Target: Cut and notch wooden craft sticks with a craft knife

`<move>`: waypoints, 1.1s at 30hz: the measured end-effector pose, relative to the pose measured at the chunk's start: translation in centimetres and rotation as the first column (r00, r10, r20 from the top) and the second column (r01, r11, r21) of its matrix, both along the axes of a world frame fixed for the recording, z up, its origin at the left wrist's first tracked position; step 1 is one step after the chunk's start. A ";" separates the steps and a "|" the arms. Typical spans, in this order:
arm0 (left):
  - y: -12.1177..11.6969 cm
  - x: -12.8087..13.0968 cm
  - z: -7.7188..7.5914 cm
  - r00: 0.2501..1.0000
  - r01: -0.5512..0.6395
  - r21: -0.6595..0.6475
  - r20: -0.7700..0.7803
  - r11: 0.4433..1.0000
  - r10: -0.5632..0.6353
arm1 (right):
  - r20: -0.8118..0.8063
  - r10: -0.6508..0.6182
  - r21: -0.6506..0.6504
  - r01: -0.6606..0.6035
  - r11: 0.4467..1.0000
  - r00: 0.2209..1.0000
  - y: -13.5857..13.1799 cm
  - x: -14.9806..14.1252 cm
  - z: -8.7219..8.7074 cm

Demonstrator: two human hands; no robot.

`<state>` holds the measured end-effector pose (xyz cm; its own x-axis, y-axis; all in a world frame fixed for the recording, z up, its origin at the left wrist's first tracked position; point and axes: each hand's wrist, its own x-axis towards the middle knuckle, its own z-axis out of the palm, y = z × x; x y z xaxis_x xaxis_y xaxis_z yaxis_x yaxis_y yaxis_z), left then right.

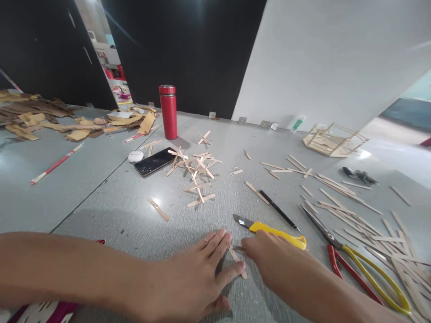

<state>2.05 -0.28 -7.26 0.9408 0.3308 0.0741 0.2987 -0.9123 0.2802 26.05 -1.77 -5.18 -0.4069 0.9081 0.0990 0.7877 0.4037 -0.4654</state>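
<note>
A wooden popsicle stick (pixel 235 255) lies on the table under my left hand (pixel 202 269). My left fingertips press its far end and the thumb rests across its near part, holding it down. My right hand (pixel 266 253) is closed just right of the stick. A small dark tip shows at its fingers; what it belongs to is hidden. A yellow utility knife (pixel 279 234), blade out to the left, lies just beyond the right hand, which partly covers its handle. A black pen (pixel 278 208) is behind the knife.
Crossed popsicle sticks (pixel 198 170) lie near a phone (pixel 156 161), an earbud case (pixel 135 156) and a red flask (pixel 168 112). At right are scissors (pixel 325 231), red-handled pliers (pixel 333 262), loose sticks (pixel 357 215) and a stick frame (pixel 333 141). Cardboard scraps (pixel 33 116) sit far left.
</note>
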 end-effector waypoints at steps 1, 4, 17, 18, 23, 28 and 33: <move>0.0 0.0 0.0 1.000 -0.001 0.006 -0.001 1.000 0.001 | 0.043 0.013 -0.024 -0.012 1.000 0.999 0.4 0.4 0.4; 0.1 0.1 0.0 1.000 0.000 0.009 -0.004 1.000 0.000 | 0.164 0.068 -0.097 -0.053 0.994 0.984 1.5 1.0 1.1; 0.0 0.3 0.0 0.999 -0.040 0.039 -0.009 0.998 0.040 | 0.152 0.011 -0.052 -0.003 0.999 0.988 -0.6 1.3 0.7; 0.0 0.3 0.0 0.999 -0.039 0.036 -0.006 0.999 0.039 | 0.135 -0.014 -0.052 0.021 0.998 0.991 -0.6 1.6 0.8; 0.2 0.3 -0.1 0.999 -0.040 0.012 0.010 0.999 0.040 | -0.141 -0.160 -0.217 0.127 0.968 0.977 -0.7 2.1 1.1; 0.3 0.1 0.3 0.999 -0.042 0.000 0.023 0.999 0.042 | -0.374 -0.410 -0.589 0.128 0.798 0.832 -1.7 1.9 -0.3; 0.3 0.2 0.0 0.998 -0.046 -0.001 0.033 0.999 0.046 | -0.386 -0.371 -0.557 0.107 0.823 0.845 -2.2 2.9 -1.3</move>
